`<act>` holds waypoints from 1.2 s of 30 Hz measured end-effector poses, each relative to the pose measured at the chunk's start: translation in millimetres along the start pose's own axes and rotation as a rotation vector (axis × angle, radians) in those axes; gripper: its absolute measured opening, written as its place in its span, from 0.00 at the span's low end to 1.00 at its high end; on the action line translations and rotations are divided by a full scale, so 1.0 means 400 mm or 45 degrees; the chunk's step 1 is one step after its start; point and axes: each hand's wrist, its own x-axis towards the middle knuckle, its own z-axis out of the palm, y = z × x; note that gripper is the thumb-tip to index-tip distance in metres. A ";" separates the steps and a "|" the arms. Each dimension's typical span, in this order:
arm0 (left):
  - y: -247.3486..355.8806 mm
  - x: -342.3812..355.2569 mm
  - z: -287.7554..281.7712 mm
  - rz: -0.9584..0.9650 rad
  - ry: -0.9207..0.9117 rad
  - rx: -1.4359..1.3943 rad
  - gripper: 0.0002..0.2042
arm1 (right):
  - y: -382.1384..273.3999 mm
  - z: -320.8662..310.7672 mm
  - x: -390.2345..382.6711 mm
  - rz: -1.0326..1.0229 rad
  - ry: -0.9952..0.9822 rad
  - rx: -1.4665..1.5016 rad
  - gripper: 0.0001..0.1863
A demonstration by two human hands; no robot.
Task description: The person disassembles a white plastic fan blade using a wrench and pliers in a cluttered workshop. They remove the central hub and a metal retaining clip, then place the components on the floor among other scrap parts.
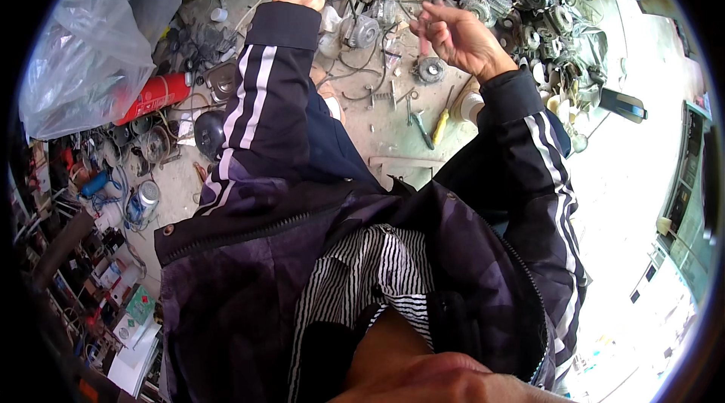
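Many metal parts (504,4) heaped, pale floor (389,131), red cylinder (160,98)

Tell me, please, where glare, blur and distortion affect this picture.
Head view: glare bleaches the floor at right; the tool in the right hand looks smeared, likely by motion; the fisheye circle leaves black corners; the bag at left shows pale reflections.
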 end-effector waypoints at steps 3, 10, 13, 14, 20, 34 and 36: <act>-0.002 -0.002 0.012 -0.030 0.004 -0.015 0.07 | 0.010 -0.034 0.010 -0.224 0.116 -0.005 0.12; -0.007 -0.005 0.015 -0.048 0.004 0.015 0.05 | 0.016 0.001 0.004 -0.865 0.200 -0.477 0.16; -0.014 -0.002 0.013 -0.060 -0.018 -0.029 0.04 | -0.026 -0.023 -0.010 -0.312 -0.126 0.036 0.19; -0.015 -0.007 0.018 -0.063 -0.006 -0.021 0.04 | -0.014 -0.027 -0.005 -0.408 0.051 -0.220 0.19; -0.020 -0.014 0.028 -0.108 -0.013 0.029 0.05 | 0.026 0.014 -0.012 -0.956 0.472 -1.428 0.18; -0.030 -0.060 0.100 -0.048 -0.098 0.183 0.13 | 0.055 0.058 -0.015 -1.047 0.343 -1.382 0.15; -0.026 -0.061 0.105 -0.021 -0.111 0.191 0.13 | 0.041 0.065 -0.030 -0.812 0.432 -1.441 0.14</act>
